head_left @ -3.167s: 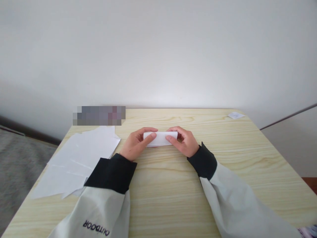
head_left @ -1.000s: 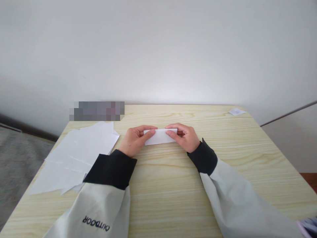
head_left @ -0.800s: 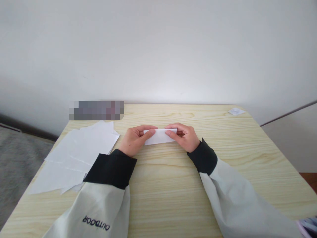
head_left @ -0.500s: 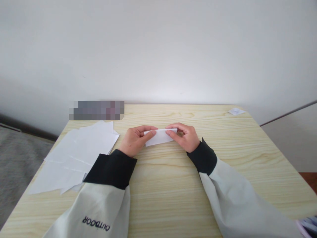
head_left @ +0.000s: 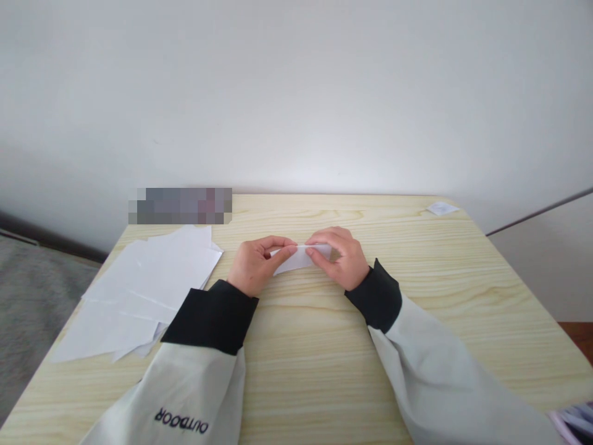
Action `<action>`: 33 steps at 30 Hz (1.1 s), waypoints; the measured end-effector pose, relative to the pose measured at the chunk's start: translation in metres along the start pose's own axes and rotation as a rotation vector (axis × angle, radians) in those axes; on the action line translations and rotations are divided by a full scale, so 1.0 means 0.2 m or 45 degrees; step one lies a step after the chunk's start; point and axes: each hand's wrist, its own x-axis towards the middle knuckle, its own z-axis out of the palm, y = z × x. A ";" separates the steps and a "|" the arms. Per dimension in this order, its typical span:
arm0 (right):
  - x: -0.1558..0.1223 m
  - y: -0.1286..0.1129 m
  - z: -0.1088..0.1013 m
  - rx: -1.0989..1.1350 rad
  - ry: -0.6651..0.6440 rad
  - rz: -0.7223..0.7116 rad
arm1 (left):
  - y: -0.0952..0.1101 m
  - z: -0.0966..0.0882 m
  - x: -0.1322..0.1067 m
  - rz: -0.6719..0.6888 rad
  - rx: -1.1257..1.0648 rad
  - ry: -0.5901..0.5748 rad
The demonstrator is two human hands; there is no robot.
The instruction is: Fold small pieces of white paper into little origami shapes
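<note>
A narrow strip of folded white paper (head_left: 296,259) is held between my two hands over the middle of the table. My left hand (head_left: 259,262) pinches its upper edge between thumb and fingers near the left end. On the other side, my right hand (head_left: 338,254) pinches the same edge, thumb toward me and fingers behind. The thumbs are a short gap apart, and the paper's lower part hangs below them. Its back and part of its right end are hidden by my fingers.
Loose sheets of white paper (head_left: 148,284) lie overlapping at the left of the wooden table (head_left: 315,371). A blurred-out item (head_left: 180,207) sits at the back left. A small white paper piece (head_left: 442,208) lies at the far right corner. Behind stands a white wall (head_left: 296,93).
Both hands have moved slightly closer together along the paper's upper edge. The paper has tilted, so less of its face shows.
</note>
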 end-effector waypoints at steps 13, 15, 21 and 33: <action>-0.01 -0.02 0.02 0.005 -0.005 -0.077 | 0.01 0.02 -0.02 0.212 0.191 -0.005; -0.01 -0.01 0.01 -0.001 -0.014 -0.064 | 0.00 0.00 -0.01 0.179 0.149 0.020; 0.01 0.05 -0.05 -0.002 -0.043 -0.054 | -0.02 -0.04 0.01 0.102 0.076 0.106; -0.01 0.07 -0.05 0.219 -0.073 0.171 | -0.02 -0.04 0.01 0.020 0.081 0.067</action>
